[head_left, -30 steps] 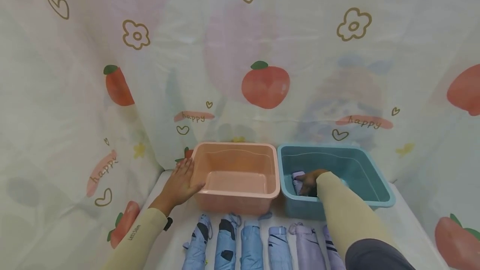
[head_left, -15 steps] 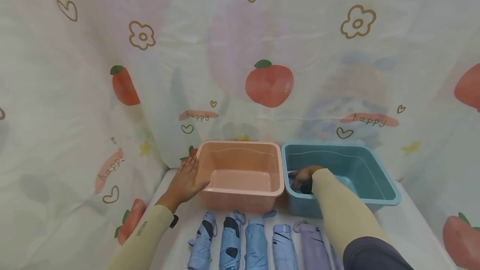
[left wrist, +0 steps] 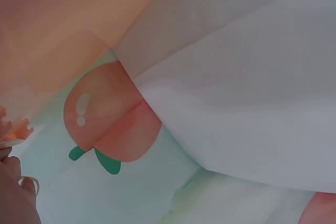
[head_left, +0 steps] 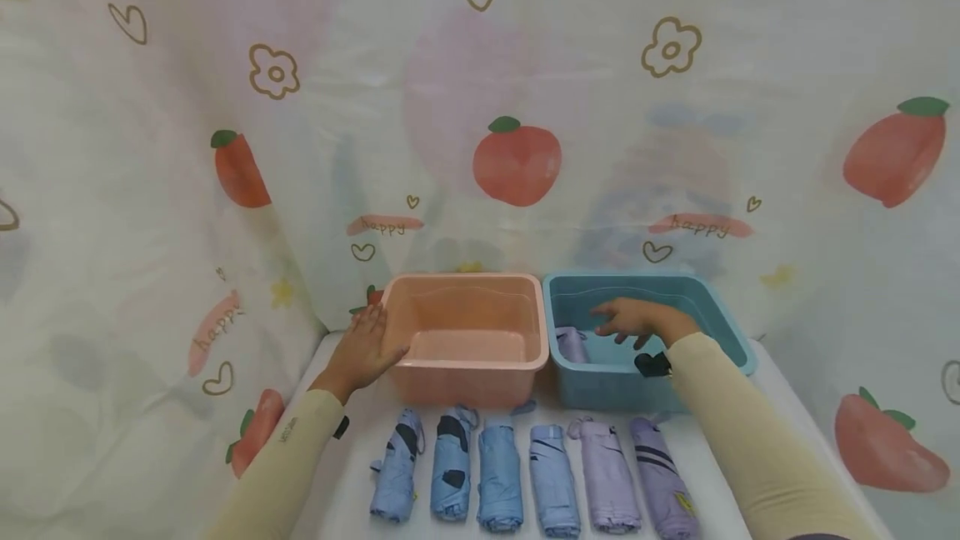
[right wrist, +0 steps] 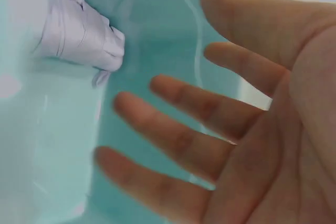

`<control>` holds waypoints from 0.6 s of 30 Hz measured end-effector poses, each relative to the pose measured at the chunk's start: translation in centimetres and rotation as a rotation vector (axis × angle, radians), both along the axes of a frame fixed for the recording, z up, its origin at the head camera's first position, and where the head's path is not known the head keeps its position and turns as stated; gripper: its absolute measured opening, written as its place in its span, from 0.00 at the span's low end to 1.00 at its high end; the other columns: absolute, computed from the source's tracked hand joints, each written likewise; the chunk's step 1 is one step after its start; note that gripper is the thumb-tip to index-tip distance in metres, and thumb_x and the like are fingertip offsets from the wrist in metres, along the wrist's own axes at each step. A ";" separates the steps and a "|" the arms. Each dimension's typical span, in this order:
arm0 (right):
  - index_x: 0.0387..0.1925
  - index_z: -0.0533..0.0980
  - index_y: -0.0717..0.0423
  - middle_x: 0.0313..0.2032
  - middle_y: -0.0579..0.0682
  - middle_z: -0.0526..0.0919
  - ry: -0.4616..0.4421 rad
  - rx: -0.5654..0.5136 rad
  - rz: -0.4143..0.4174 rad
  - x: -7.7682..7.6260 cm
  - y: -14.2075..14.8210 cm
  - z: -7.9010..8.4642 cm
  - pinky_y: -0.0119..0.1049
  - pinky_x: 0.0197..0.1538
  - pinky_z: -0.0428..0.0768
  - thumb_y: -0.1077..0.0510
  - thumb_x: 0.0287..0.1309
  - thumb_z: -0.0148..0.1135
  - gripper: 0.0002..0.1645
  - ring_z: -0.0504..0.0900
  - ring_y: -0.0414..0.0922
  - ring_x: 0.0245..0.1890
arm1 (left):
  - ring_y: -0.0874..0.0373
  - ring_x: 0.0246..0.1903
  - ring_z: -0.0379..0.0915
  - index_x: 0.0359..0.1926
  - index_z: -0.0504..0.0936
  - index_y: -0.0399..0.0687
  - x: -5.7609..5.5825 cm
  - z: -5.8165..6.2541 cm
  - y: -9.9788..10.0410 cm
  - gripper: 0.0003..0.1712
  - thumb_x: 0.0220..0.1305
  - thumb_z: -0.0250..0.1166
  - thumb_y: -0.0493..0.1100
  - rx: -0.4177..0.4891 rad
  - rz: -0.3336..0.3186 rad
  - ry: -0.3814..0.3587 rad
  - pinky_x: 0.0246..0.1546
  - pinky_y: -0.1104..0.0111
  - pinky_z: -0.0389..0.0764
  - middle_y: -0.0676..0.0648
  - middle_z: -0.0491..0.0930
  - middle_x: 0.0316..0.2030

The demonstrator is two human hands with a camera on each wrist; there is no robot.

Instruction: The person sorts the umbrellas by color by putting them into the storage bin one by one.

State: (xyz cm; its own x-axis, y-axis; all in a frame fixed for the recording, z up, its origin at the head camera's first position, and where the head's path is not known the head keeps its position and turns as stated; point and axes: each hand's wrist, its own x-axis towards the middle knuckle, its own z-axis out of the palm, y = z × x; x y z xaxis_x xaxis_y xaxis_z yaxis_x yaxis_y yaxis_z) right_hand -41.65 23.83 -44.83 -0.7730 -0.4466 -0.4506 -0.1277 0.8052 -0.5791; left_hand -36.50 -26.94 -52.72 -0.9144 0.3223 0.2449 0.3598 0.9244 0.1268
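Note:
My right hand [head_left: 637,319] hovers over the blue bin [head_left: 622,390] with its fingers spread and nothing in them. A folded lilac umbrella [head_left: 572,346] lies against the left end inside that bin; in the right wrist view the same umbrella [right wrist: 84,35] shows beyond the fingertips. My left hand [head_left: 360,357] rests with straight fingers at the left rim of the pink bin [head_left: 465,386]. At the left edge of the left wrist view, part of the left hand [left wrist: 18,187] shows by the pink wall.
In a row before the bins lie several folded umbrellas: blue ones on the left, such as a plain blue umbrella [head_left: 500,473], and purple ones on the right, such as a striped purple umbrella [head_left: 663,477]. A fruit-printed curtain [head_left: 510,90] hangs behind and beside the white table [head_left: 348,465].
My right hand has let go of the lilac umbrella, risen and opened above the blue bin. The left hand stays at the pink bin's rim. The head view has shifted slightly.

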 end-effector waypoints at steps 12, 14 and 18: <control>0.60 0.74 0.62 0.47 0.58 0.81 0.445 -0.091 -0.025 9.7 5.4 1.5 0.41 0.34 0.80 0.53 0.67 0.59 0.24 0.81 0.45 0.36 | 0.38 0.72 0.43 0.72 0.50 0.26 0.4 0.5 0.0 0.55 0.67 0.47 0.70 0.032 0.028 -0.028 0.69 0.48 0.46 0.33 0.49 0.73; 0.55 0.78 0.59 0.43 0.54 0.82 0.476 -0.107 -0.051 11.4 6.5 1.0 0.39 0.33 0.79 0.54 0.67 0.60 0.19 0.80 0.43 0.34 | 0.39 0.72 0.43 0.72 0.50 0.26 0.4 0.5 0.2 0.55 0.67 0.47 0.70 0.031 0.025 -0.030 0.69 0.48 0.45 0.33 0.49 0.72; 0.48 0.81 0.58 0.38 0.47 0.83 0.482 -0.135 -0.090 14.5 8.3 -0.4 0.37 0.30 0.78 0.54 0.65 0.61 0.15 0.78 0.40 0.31 | 0.38 0.72 0.43 0.71 0.51 0.25 0.5 0.3 0.5 0.55 0.67 0.48 0.70 0.036 0.018 -0.024 0.69 0.48 0.45 0.32 0.50 0.72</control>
State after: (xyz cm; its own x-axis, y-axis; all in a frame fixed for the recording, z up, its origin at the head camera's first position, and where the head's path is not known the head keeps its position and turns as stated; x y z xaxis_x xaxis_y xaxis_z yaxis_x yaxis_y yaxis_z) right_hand -27.17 32.15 -45.23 -0.9170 -0.3981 0.0238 -0.3392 0.7473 -0.5714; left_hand -36.00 -26.46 -52.38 -0.9256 0.2973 0.2343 0.3399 0.9252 0.1686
